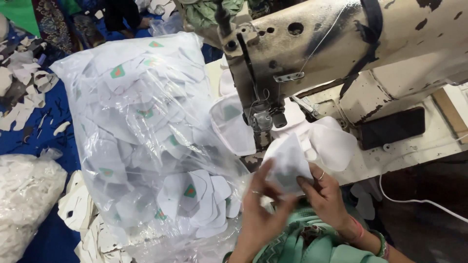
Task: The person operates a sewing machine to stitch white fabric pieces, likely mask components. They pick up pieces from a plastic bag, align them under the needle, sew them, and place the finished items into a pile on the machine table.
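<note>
Pinching a white fabric piece (288, 165) between them, the left hand (258, 214) and right hand (325, 195) hold it just below the sewing machine's needle (262, 127) — tip pointing up toward it, right hand nearer.

Glossy plastic bag (146, 131); matt (perhaps cloth) white piece (287, 165).

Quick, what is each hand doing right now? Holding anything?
Left hand: grip closed on the white fabric piece, fingers on its lower left edge.
Right hand: grip closed on the same white fabric piece, from the right.
</note>
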